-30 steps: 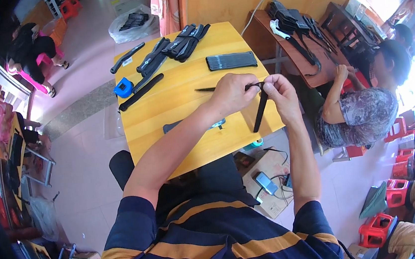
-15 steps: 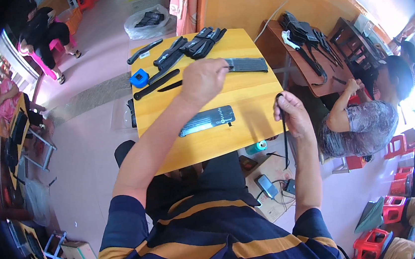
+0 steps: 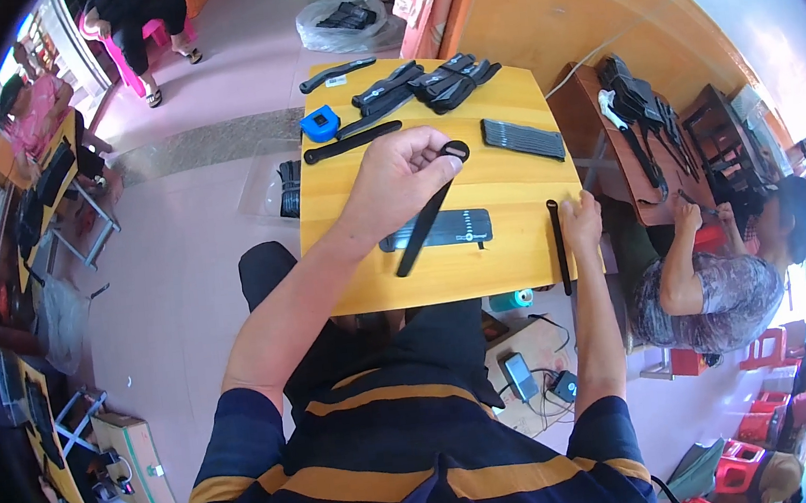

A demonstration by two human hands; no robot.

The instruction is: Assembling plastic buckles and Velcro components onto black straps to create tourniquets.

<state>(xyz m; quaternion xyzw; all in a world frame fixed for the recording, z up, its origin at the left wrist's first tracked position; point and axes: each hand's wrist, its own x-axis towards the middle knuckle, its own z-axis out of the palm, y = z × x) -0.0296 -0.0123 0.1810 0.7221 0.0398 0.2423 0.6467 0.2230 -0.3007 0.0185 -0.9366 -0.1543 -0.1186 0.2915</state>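
Note:
My left hand (image 3: pixel 406 178) is closed on a black strap (image 3: pixel 423 228), pinching it just below its rounded, slotted end. The strap slants down in front of a flat pack of dark strips (image 3: pixel 449 229) with a printed end. At the table's right edge, my right hand (image 3: pixel 582 223) is beside another black strap (image 3: pixel 559 244) lying lengthwise. Its fingers look loosely apart, with nothing visible between them. A bundle of grey-black strips (image 3: pixel 523 139) lies farther back on the yellow table (image 3: pixel 521 264).
Black strap bundles (image 3: pixel 455 82), a blue tape measure (image 3: pixel 320 124) and a single strap (image 3: pixel 352 143) occupy the table's far side. To the right, a person (image 3: pixel 715 270) works at a brown table (image 3: pixel 591 88). A turquoise can (image 3: pixel 512 300) stands below the front edge.
My left hand has moved from the grey strip bundle toward me and now holds a strap. The strap my right hand held up now lies on the table beside it. The view has shifted.

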